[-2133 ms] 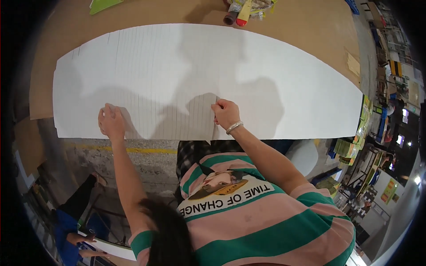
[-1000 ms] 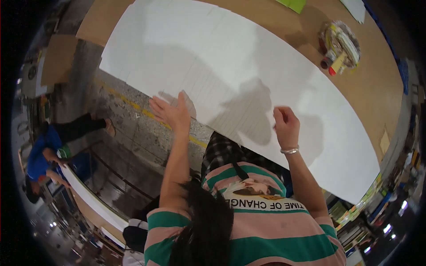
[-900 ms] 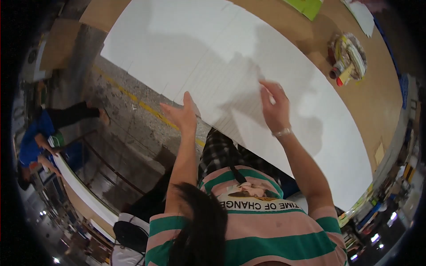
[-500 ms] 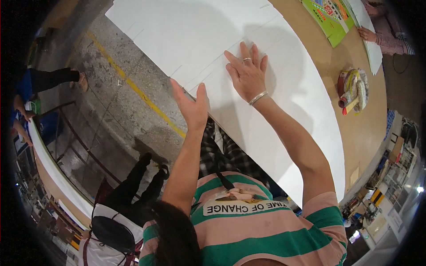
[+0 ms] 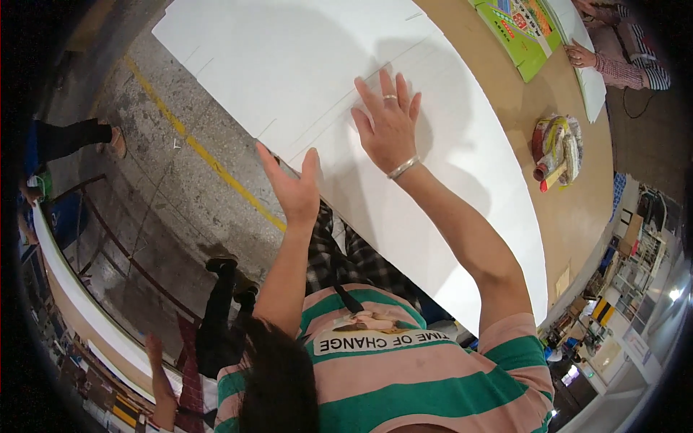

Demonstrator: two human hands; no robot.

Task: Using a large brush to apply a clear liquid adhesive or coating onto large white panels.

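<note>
Cardboard dominates my view: a huge flat white corrugated sheet [image 5: 404,123] lies across the brown wooden counter [image 5: 570,216], its near edge hanging out over the grey concrete floor [image 5: 144,187] with its yellow painted line [image 5: 209,162]. I judge the overhang is why both hands are on it. The right hand [image 5: 388,123] lies flat on the sheet, fingers spread, grasping nothing, seemingly pinning it down. The left hand [image 5: 292,184] is open at the sheet's near edge, palm against it, closed on nothing. Farther along the counter sit a green printed board [image 5: 521,32] and a bundle of coloured tape rolls [image 5: 556,151]. Another person's hand [image 5: 580,54] rests near the board.
</note>
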